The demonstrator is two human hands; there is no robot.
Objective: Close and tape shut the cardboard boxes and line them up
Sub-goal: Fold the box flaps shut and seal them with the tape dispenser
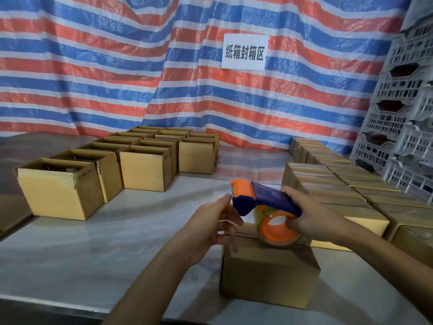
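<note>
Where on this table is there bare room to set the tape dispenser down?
Best: the bare table left of the box you're taping, in front of the open boxes. Also a strip between them and the taped boxes. The right side is packed with those.

Deep blue on the body of the tape dispenser (264, 200), bright orange on its roller head and hub, clear yellowish sheen on its tape roll (257, 220). Directly beneath, plain tan-brown on the box (269, 273). Left of the dispenser, the same tan on the open boxes (145, 170). Right of it, tan with glossy streaks on the closed boxes (339, 191). Underneath, pale grey-white marbling on the table (117, 242). Behind, blue, orange-red and white stripes across the tarp (117, 66), and white with black characters on the sign (244, 52). Far right, light grey on the crates (403, 118).
</note>
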